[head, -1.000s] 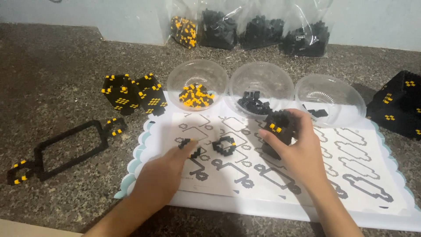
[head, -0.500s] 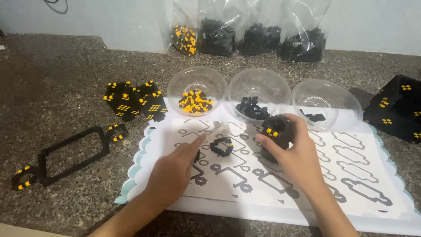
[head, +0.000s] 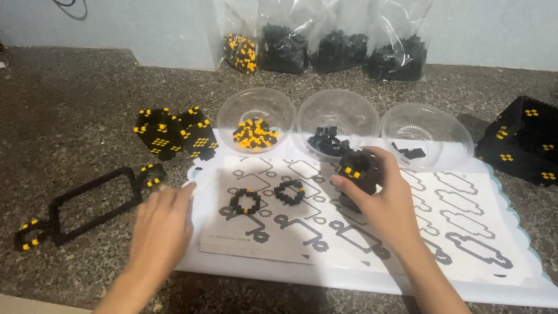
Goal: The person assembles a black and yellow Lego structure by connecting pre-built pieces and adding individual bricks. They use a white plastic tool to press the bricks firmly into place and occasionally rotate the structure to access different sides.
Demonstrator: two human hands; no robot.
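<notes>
A speckled stone counter (head: 70, 93) carries a white tray (head: 523, 273) with a printed sheet (head: 465, 215) of outline diagrams. At the far right stands a big black block build (head: 523, 139) with yellow marks. Four clear bags (head: 325, 43) of bricks lean on the wall behind. Three clear bowls sit along the tray's far edge: the left bowl (head: 256, 113) holds yellow and black bricks, the middle bowl (head: 337, 116) black ones, the right bowl (head: 427, 131) a few black ones. Left of the tray lie a flat black frame (head: 81, 203) and two cube builds (head: 174, 132).

The right hand (head: 381, 203) grips a black brick lump (head: 356, 171) with yellow studs, held over the sheet. The left hand (head: 163, 224), blurred, lies open and flat at the tray's left edge, holding nothing. Two small brick rings (head: 267, 196) lie on the sheet between the hands.
</notes>
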